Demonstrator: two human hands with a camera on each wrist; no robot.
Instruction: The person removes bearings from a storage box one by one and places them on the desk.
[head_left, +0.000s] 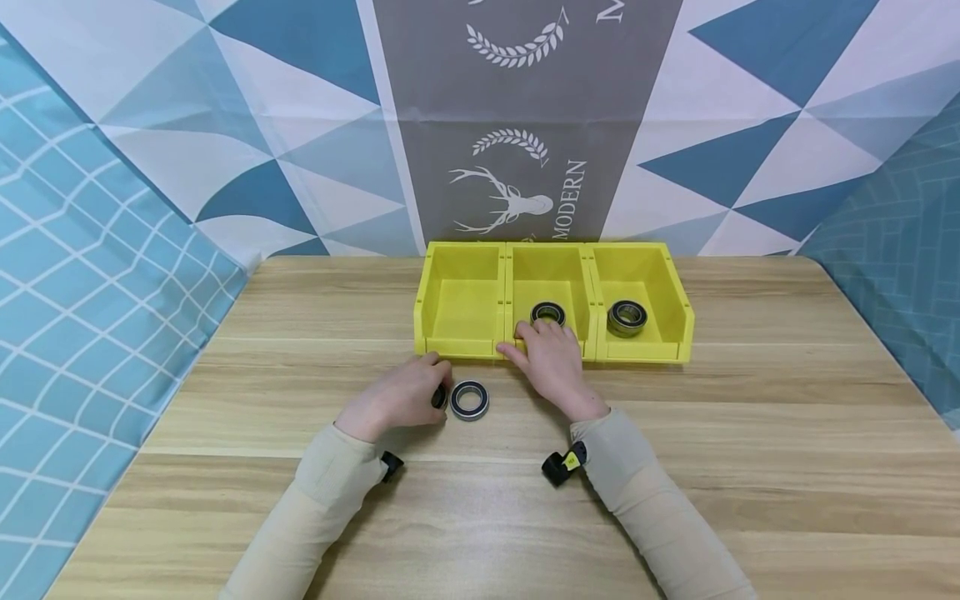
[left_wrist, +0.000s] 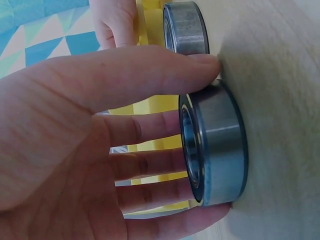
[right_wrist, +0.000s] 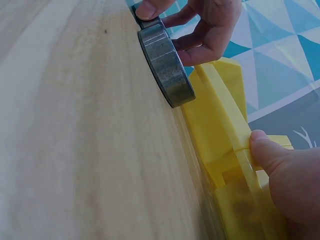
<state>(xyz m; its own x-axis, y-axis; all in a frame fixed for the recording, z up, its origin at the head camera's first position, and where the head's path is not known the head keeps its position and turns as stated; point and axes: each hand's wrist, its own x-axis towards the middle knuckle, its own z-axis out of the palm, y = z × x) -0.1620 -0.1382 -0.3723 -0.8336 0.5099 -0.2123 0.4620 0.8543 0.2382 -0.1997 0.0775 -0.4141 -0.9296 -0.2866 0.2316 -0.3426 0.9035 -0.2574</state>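
Observation:
My left hand (head_left: 405,395) grips a bearing (head_left: 439,397) on the tabletop, thumb on one side and fingers round the other; the left wrist view shows this bearing (left_wrist: 220,145) flat on the wood. Just right of it lies a second bearing (head_left: 469,414), also seen in the left wrist view (left_wrist: 189,30). My right hand (head_left: 551,358) rests at the front of the middle yellow bin (head_left: 547,271), its thumb (right_wrist: 265,145) on the rim by the divider. Behind its fingers a bearing (head_left: 547,310) sits in that bin; whether the fingertips touch it is hidden.
The right yellow bin (head_left: 667,333) holds stacked bearings (head_left: 627,320). The left yellow bin (head_left: 461,308) joins the middle one. All three stand at the back of the wooden table (head_left: 750,433), before a patterned cloth. A black wrist camera (head_left: 558,468) is on my right wrist.

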